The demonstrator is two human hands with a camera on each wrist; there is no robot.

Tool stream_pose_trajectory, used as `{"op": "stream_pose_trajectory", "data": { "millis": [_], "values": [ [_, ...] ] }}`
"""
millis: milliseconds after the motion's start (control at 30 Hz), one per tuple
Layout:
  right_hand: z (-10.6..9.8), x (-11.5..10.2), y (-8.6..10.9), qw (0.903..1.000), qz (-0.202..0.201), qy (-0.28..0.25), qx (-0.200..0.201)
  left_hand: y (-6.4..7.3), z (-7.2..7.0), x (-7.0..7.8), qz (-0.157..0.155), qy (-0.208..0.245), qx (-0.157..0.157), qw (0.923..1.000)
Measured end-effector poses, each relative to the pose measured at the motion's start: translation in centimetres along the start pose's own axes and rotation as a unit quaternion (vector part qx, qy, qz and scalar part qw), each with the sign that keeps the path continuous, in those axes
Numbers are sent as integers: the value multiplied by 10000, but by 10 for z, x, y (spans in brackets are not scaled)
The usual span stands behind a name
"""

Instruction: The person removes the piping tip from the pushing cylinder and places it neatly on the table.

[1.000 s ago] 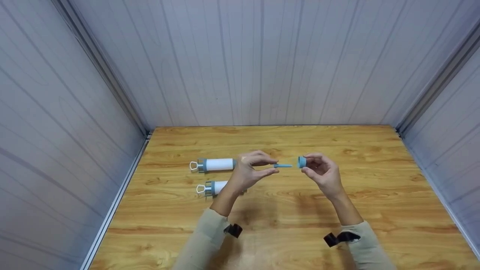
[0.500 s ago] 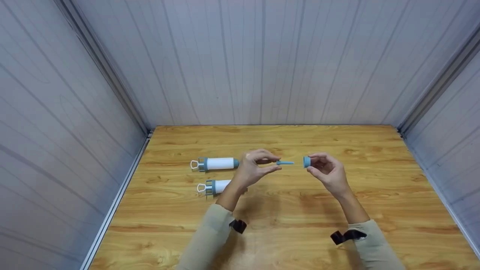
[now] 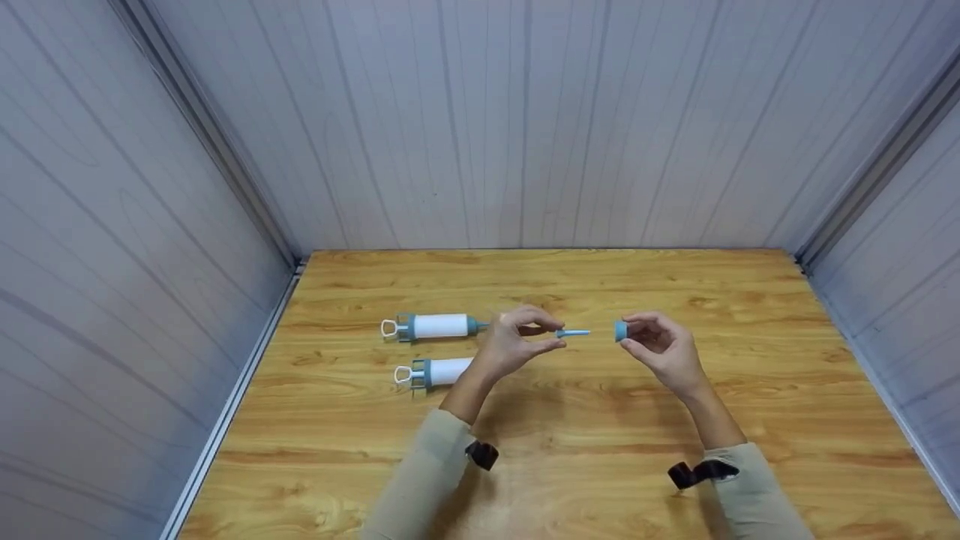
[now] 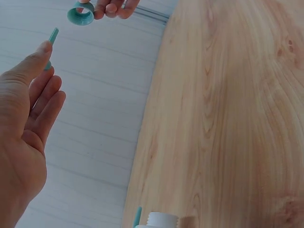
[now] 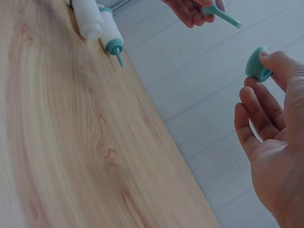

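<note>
Farthest left on the table (image 3: 585, 465), two white tubes lie side by side: the far tube (image 3: 441, 325) with a nozzle of its own fitted, the near tube (image 3: 448, 371) partly behind my left arm, its neck bare in the wrist views. Judged hard and smooth, so they could roll; best held round the barrel.

Next, my left hand (image 3: 517, 341) pinches the loose nozzle (image 3: 576, 332) by its wide base, off the table. I judge it light, fairly stiff plastic, slick, its thin tip easiest to bend. The base is the place to hold.

Farthest right, my right hand (image 3: 667, 352) pinches the cap (image 3: 621, 331) between thumb and fingers. Likely light, rigid and hard to break; best held by the outer wall, mouth uncovered.

Axes, head view: both tubes lie left to right, handles left. Nozzle long axis nearly level, tip right, toward the cap, a gap between. Cap is short; its axis runs roughly along the same line, open mouth seemingly facing the nozzle.
</note>
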State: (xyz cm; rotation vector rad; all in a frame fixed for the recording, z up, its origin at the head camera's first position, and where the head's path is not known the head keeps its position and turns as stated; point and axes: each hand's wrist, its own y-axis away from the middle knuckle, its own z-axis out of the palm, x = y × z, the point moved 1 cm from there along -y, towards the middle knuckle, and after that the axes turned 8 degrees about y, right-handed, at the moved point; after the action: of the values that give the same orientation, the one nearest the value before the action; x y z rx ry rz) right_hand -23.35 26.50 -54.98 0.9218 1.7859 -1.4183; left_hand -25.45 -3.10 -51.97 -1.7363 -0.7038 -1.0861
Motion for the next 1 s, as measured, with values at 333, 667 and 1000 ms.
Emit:
{"op": "stream_pose_trajectory", "data": {
  "millis": [333,667,1000],
  "values": [
    [-9,13,7,9953,850,453,58,0,7,-14,-123,-187,6,9997],
    [-19,22,10,9917,854,958,19,5,13,-25,-180,-421,0,9989],
    [-22,37,16,9900,990,978,-242,7,16,-39,-466,-585,-33,9972]
  ]
}}
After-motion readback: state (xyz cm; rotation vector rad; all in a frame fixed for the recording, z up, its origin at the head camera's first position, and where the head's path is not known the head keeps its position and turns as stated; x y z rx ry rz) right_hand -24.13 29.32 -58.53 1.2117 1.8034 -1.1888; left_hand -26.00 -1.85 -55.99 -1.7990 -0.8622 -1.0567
